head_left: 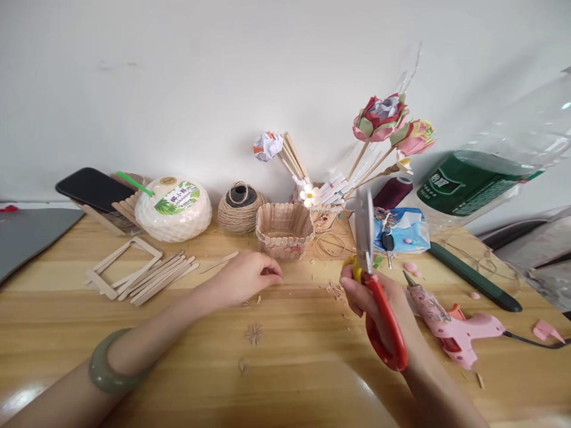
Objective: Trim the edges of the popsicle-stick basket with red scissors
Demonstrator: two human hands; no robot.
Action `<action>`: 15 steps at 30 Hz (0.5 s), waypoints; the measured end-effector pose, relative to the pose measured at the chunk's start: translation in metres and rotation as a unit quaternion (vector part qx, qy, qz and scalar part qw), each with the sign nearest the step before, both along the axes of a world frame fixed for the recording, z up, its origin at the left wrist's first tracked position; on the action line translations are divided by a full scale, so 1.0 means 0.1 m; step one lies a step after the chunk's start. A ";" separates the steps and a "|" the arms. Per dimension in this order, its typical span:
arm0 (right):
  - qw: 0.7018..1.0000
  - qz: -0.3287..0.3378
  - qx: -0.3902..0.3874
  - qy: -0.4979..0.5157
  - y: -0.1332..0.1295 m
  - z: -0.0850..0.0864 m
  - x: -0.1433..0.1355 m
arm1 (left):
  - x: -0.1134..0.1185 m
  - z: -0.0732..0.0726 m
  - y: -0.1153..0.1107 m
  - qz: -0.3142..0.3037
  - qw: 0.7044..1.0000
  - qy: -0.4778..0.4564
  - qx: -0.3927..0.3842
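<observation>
My right hand [379, 303] is wrapped round the red-handled scissors [384, 321], whose metal blades point up and away from me. Left of it, my left hand [250, 276] hovers low over the wooden table with its fingers curled together; whatever may be between the fingertips is hidden. Just beyond that hand stands a small basket [285, 246] made of wooden pieces. Nearer to me on the table lie a small star-shaped piece [254, 334] and a thin curved scrap [243, 367].
Craft sticks [158, 278], a stick frame [104, 287], a white coconut [173, 211] and twine [241, 211] are on the left. Paper flowers [379, 119] stand behind. A pink glue gun [464, 333], green cutter [475, 276] and large bottle [468, 184] occupy the right.
</observation>
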State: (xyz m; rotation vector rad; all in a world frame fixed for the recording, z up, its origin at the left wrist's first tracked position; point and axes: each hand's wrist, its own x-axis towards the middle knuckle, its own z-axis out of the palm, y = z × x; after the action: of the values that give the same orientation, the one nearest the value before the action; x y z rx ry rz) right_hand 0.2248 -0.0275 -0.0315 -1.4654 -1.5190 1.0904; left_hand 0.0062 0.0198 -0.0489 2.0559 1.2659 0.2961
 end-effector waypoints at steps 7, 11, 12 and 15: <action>0.995 -0.051 0.051 0.068 0.01 0.01 0.10 | 0.25 -0.02 -0.21 -0.013 0.955 0.242 0.171; 0.995 -0.052 0.057 0.057 0.01 0.03 0.10 | 0.40 -0.07 -0.17 -0.045 0.972 0.177 0.148; 0.995 -0.054 0.060 0.053 0.01 0.04 0.10 | 0.42 -0.05 -0.15 -0.078 0.980 0.131 0.130; 0.994 -0.063 0.070 0.064 0.00 0.02 0.12 | 0.41 0.01 -0.10 -0.127 0.986 0.026 0.107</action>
State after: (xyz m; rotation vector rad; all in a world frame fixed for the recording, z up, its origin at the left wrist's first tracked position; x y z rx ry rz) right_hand 0.2373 -0.0270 -0.0294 -1.3510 -1.3659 0.9643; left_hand 0.0476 0.0100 -0.0474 2.3950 1.0222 0.2702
